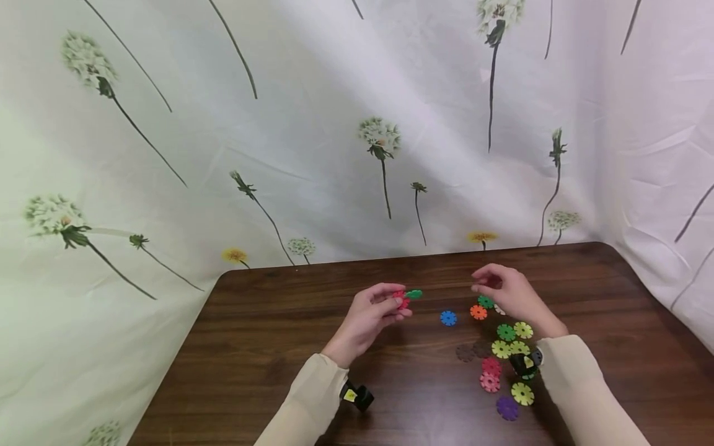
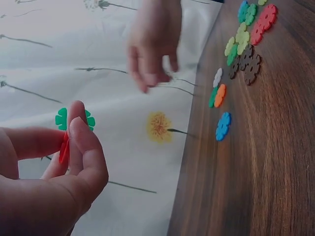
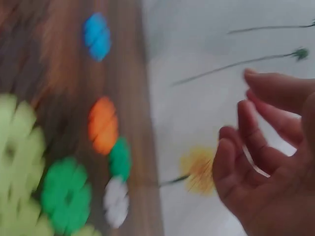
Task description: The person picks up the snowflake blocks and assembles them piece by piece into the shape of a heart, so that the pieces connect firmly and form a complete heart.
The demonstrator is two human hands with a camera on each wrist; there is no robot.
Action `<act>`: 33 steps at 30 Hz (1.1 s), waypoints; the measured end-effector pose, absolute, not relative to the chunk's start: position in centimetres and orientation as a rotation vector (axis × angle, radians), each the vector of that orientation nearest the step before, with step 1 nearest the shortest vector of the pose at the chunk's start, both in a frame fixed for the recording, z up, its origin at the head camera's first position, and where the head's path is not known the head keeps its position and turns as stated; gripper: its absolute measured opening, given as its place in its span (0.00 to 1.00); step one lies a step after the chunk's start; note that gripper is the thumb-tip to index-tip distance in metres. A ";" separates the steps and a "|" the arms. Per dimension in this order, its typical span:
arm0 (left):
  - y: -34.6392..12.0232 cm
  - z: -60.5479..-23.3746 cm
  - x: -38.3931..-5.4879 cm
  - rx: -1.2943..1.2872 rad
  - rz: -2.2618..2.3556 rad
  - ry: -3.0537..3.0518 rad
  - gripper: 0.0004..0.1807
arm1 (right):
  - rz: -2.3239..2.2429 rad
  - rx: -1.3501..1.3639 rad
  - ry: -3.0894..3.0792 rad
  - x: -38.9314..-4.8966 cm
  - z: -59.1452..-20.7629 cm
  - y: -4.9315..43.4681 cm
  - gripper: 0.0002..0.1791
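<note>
My left hand (image 1: 368, 319) pinches a red notched disc (image 1: 401, 300) between thumb and fingers, above the table. A green notched disc (image 1: 414, 294) is joined to the red one, edge-on to it, and stands out to the right. In the left wrist view the green disc (image 2: 61, 119) shows partly behind the fingertips. My right hand (image 1: 514, 296) hovers over the back right of the table, its fingers loosely bent, with nothing between them. Under it lie a green disc (image 1: 485, 301) and an orange disc (image 1: 478, 312). A white disc (image 3: 116, 202) is partly covered by the hand in the head view.
A blue disc (image 1: 449, 318) lies between the hands. Nearer on the brown wooden table (image 1: 251, 347) are several yellow-green discs (image 1: 522, 393), dark brown discs (image 1: 465, 353), a pink disc (image 1: 490, 382) and a purple disc (image 1: 507, 408). A dandelion-print cloth (image 1: 312, 186) hangs behind.
</note>
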State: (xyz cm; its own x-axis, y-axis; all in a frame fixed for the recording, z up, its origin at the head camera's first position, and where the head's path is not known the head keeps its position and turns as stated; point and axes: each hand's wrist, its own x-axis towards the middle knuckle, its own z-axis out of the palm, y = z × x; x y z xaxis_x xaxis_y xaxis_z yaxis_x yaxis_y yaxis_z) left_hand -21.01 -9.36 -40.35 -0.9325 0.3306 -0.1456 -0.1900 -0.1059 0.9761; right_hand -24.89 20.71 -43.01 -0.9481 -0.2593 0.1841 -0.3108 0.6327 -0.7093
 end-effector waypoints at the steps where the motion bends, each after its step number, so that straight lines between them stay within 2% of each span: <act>1: -9.4 -40.3 -21.0 0.157 2.099 1.827 0.20 | 1.190 0.507 -2.812 -25.0 -43.5 21.1 0.13; 10: -9.2 -40.5 -21.0 0.171 2.096 1.795 0.21 | 0.915 0.613 -3.052 -25.1 -46.3 21.5 0.15; 33: -9.1 -40.6 -21.1 0.205 2.104 1.780 0.21 | 0.846 0.573 -3.064 -25.1 -46.1 20.7 0.09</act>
State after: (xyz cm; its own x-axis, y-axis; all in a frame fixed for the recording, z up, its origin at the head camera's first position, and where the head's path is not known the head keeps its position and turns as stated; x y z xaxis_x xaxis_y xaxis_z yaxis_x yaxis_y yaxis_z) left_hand -21.06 -9.06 -40.59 -0.9188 0.3731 -0.1290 -0.1890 -0.1290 0.9735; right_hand -25.10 20.74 -46.06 -0.9333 -0.3590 0.0091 -0.3127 0.8002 -0.5118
